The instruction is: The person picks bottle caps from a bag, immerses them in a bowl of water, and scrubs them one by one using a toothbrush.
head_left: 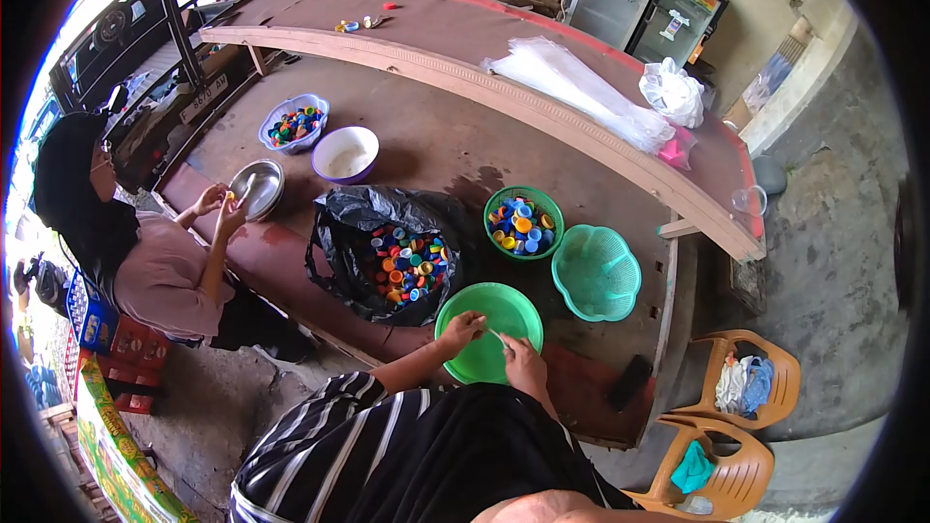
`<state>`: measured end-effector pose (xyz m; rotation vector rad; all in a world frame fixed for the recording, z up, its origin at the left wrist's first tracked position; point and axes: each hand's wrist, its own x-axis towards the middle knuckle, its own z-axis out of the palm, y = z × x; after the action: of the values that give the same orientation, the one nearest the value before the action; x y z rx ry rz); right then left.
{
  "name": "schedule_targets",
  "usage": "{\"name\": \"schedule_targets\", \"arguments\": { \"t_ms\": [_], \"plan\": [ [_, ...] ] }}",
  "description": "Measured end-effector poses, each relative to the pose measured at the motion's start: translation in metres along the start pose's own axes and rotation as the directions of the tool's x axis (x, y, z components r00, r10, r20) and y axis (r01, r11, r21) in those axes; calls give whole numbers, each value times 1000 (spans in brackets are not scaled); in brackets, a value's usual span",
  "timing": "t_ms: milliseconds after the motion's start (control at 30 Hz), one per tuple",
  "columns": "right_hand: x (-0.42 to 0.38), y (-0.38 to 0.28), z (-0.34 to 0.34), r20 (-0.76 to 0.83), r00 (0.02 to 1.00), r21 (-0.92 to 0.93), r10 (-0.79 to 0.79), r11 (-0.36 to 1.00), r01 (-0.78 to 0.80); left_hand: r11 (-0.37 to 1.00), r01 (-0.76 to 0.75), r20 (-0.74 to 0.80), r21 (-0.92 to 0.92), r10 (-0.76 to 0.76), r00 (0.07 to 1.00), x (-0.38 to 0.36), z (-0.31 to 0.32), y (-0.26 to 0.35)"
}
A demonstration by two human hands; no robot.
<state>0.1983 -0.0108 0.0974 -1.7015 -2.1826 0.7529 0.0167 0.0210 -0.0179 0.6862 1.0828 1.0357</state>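
Above the bright green basin (pixel 484 353), my left hand (pixel 463 329) is closed in a pinch; whatever is between its fingers is too small to make out. My right hand (pixel 525 366) grips a thin pale stick-like tool (pixel 498 335), its tip pointing at my left fingers. To the left of the basin, a black plastic bag (pixel 341 223) lies open around many coloured bottle caps (pixel 405 266). Behind the basin stands a green basket (pixel 492 237) with more caps. A light green scalloped basket (pixel 596 276) sits to its right.
Across the table corner, a co-worker (pixel 165 261) handles a small yellow item over a metal bowl (pixel 273 196). A purple-white bowl (pixel 344 155) and a scalloped bowl (pixel 300 140) of caps stand farther back. A wooden rail (pixel 465 87) crosses the table; a black phone-like object (pixel 630 383) lies right.
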Motion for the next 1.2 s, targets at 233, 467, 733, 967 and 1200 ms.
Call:
{"name": "schedule_targets", "arguments": {
  "t_ms": [233, 467, 733, 967, 1200],
  "plan": [
    [17, 17, 18, -69, 996, -335, -60, 942, 34, 781, -311, -44, 541, 395, 918, 9, -8, -14],
    [8, -8, -3, -15, 999, -103, -43, 994, 42, 933, -102, -206, 345, 182, 961, 5, -1, 9],
    [11, 7, 13, -55, 998, -211, -22, 977, 10, 893, -205, -121, 400, 274, 954, -4, 6, 14],
    [3, -11, 3, -5, 999, -137, -34, 990, 33, 947, -134, -199, 293, 198, 960, -1, -5, 0],
    [-3, -8, 2, -18, 998, 2, -63, 998, 63, 933, -65, -67, 353, 95, 993, -4, -3, 9]
  ]
}}
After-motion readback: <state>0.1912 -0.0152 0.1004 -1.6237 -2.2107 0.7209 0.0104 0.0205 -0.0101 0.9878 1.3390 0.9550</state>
